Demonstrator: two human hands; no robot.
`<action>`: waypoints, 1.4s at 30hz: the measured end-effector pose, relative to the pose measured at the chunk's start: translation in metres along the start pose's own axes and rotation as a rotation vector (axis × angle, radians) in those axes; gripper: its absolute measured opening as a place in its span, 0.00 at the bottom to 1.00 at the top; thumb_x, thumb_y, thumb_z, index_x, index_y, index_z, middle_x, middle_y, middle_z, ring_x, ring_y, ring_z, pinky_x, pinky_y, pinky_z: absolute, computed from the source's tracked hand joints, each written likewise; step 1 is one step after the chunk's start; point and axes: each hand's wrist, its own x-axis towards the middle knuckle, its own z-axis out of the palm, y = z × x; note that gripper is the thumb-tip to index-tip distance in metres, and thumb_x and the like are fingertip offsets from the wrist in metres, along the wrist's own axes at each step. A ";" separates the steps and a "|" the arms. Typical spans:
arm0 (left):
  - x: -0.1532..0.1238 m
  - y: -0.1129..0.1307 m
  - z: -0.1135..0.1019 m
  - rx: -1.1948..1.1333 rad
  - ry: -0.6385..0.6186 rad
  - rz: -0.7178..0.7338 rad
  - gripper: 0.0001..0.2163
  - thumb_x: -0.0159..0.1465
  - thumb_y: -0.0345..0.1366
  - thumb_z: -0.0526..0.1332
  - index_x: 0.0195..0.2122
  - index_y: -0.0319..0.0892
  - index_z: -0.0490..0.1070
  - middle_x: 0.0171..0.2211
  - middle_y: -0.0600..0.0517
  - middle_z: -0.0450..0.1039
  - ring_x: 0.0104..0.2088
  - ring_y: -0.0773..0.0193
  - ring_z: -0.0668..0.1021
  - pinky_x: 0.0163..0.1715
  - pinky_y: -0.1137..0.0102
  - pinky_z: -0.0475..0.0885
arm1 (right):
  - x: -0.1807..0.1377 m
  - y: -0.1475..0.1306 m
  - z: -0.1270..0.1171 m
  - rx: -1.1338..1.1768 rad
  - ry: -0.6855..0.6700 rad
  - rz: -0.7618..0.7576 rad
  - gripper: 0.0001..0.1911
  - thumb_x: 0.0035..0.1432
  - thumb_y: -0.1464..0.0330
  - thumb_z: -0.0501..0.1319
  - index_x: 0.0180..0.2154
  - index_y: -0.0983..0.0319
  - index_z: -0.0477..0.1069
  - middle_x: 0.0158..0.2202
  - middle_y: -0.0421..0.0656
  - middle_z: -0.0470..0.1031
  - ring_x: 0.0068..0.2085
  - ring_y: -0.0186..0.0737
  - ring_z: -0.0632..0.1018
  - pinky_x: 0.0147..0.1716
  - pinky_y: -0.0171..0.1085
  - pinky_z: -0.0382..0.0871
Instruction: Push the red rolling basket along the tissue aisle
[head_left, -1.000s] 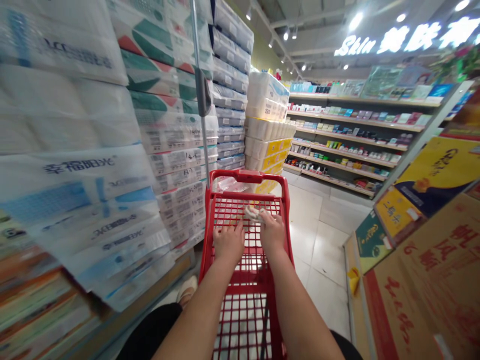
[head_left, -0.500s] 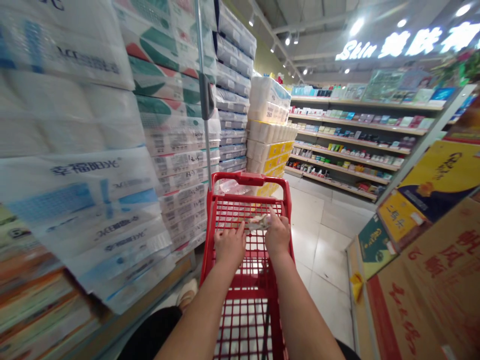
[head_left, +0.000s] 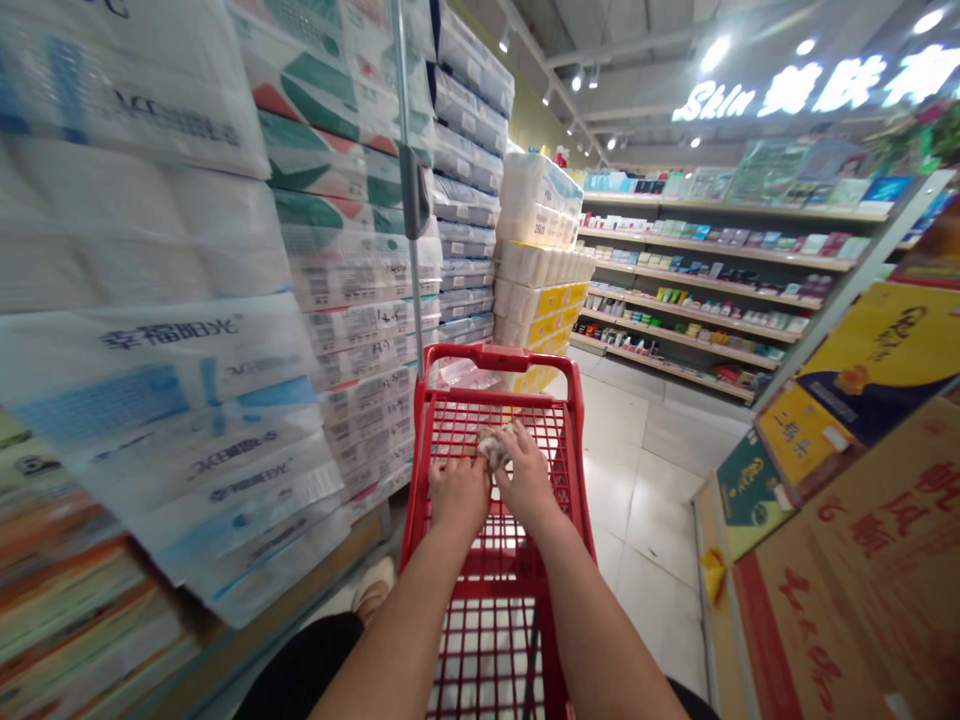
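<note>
Left hand (head_left: 457, 490): rests on the red mesh of the cart at about 6 o'clock in the view, fingers curled, fingertips touching the crumpled paper; whether its grip closes on the paper, I cannot tell.
Right hand (head_left: 525, 478): just beside the left hand, at its 3 o'clock, grip pinched narrow on the crumpled paper.
Crumpled paper (head_left: 491, 446): a small, pale, wrinkled wad with faint print, held between the two hands, at 12 o'clock from the knuckles, over the mesh of the cart.
Shopping cart (head_left: 501, 358): red plastic, rounded rim, square grid walls and floor; a clear crinkled plastic bag (head_left: 461, 374) lies in its far end, at 12 o'clock from the hands.
Pole (head_left: 409, 190): thin grey metal, upright, rising from the cart's far left corner.
Toilet-paper packs (head_left: 187, 330): soft bundles in glossy printed film, stacked high at 9 o'clock.
Yellow-wrapped rolls (head_left: 540, 290): a stack at 12 o'clock beyond the cart, with white packs on top.
Cardboard boxes (head_left: 847, 520): brown and yellow, flat-sided, printed in red, at 3 o'clock.
Shelves (head_left: 697, 300): long tiers at 1 o'clock, filled with small boxes and bottles.
Floor (head_left: 645, 480): pale glossy tiles.
</note>
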 end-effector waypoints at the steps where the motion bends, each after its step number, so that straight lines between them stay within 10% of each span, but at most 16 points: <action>1: 0.000 0.000 0.000 0.009 -0.018 0.003 0.15 0.67 0.36 0.47 0.44 0.43 0.73 0.42 0.45 0.76 0.46 0.53 0.73 0.51 0.54 0.57 | 0.000 -0.003 0.002 0.044 -0.023 -0.059 0.27 0.59 0.69 0.58 0.60 0.54 0.63 0.67 0.46 0.52 0.66 0.49 0.55 0.61 0.51 0.53; 7: 0.000 -0.001 0.001 0.014 -0.013 -0.014 0.17 0.68 0.38 0.46 0.50 0.46 0.71 0.42 0.46 0.76 0.46 0.55 0.73 0.51 0.54 0.56 | 0.007 0.006 0.004 0.246 0.076 -0.159 0.16 0.63 0.70 0.52 0.50 0.57 0.72 0.50 0.48 0.72 0.52 0.43 0.71 0.52 0.45 0.67; 15: 0.002 -0.001 0.002 0.006 -0.032 -0.020 0.21 0.69 0.42 0.45 0.63 0.51 0.58 0.42 0.47 0.76 0.46 0.55 0.73 0.50 0.55 0.56 | 0.005 0.004 -0.019 0.361 0.719 -0.143 0.21 0.62 0.74 0.49 0.55 0.58 0.66 0.56 0.49 0.60 0.59 0.44 0.65 0.57 0.49 0.63; 21: 0.002 -0.001 0.001 0.002 -0.017 -0.009 0.21 0.69 0.42 0.45 0.62 0.50 0.60 0.43 0.47 0.76 0.45 0.54 0.72 0.49 0.56 0.56 | 0.005 0.020 -0.015 -0.009 0.151 0.083 0.19 0.52 0.78 0.55 0.44 0.59 0.74 0.54 0.48 0.68 0.63 0.55 0.59 0.59 0.60 0.54; 25: 0.002 -0.002 0.002 -0.003 -0.010 -0.001 0.21 0.69 0.42 0.45 0.62 0.50 0.60 0.42 0.47 0.76 0.45 0.54 0.73 0.49 0.56 0.56 | -0.002 0.023 -0.025 -0.117 -0.071 0.035 0.30 0.48 0.77 0.58 0.55 0.59 0.68 0.66 0.47 0.53 0.63 0.56 0.59 0.56 0.52 0.61; 34: 0.001 -0.002 0.005 -0.015 -0.002 -0.002 0.21 0.68 0.42 0.46 0.62 0.49 0.60 0.41 0.47 0.77 0.45 0.53 0.73 0.49 0.55 0.57 | 0.002 0.028 -0.024 -0.134 -0.153 0.016 0.29 0.50 0.78 0.55 0.53 0.54 0.71 0.60 0.40 0.65 0.56 0.46 0.66 0.54 0.44 0.60; 42: -0.001 -0.005 0.001 -0.052 -0.020 0.002 0.20 0.69 0.40 0.46 0.60 0.51 0.62 0.40 0.48 0.77 0.44 0.54 0.74 0.49 0.55 0.57 | -0.007 0.026 -0.025 -0.104 -0.304 0.023 0.32 0.54 0.67 0.60 0.61 0.53 0.61 0.69 0.42 0.49 0.68 0.57 0.46 0.62 0.57 0.43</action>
